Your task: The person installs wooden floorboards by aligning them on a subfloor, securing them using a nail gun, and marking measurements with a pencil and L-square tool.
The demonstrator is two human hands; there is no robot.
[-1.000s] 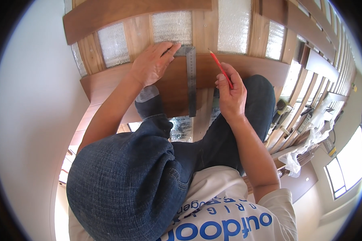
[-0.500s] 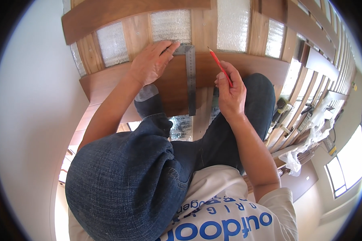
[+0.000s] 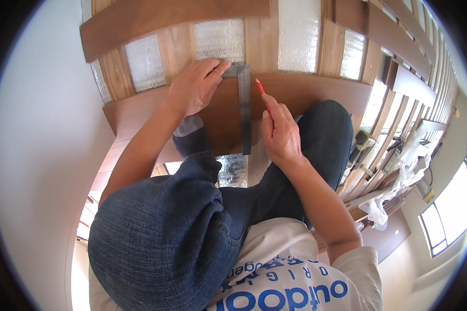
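A metal carpenter's square (image 3: 245, 109) lies across a brown wooden board (image 3: 306, 90), its long blade pointing toward me. My left hand (image 3: 196, 87) grips the short arm of the square at the board's far edge, fingers bent over it. In my right hand (image 3: 284, 132) is a red pencil (image 3: 260, 88), held between thumb and fingers. The pencil's tip is just right of the square's blade, near the far edge of the board; whether it touches the wood I cannot tell.
Beyond the board run wooden joists (image 3: 261, 44) with silvery insulation (image 3: 220, 39) between them. Another brown board (image 3: 176, 23) lies farther off. A white wall (image 3: 41, 155) rises at left. To the right are a power drill (image 3: 363, 142) and white plastic sheeting (image 3: 376, 210). My bent legs flank the board.
My right hand has moved left and slightly nearer to me, bringing the pencil close to the square's blade. My left hand still holds the square in place.
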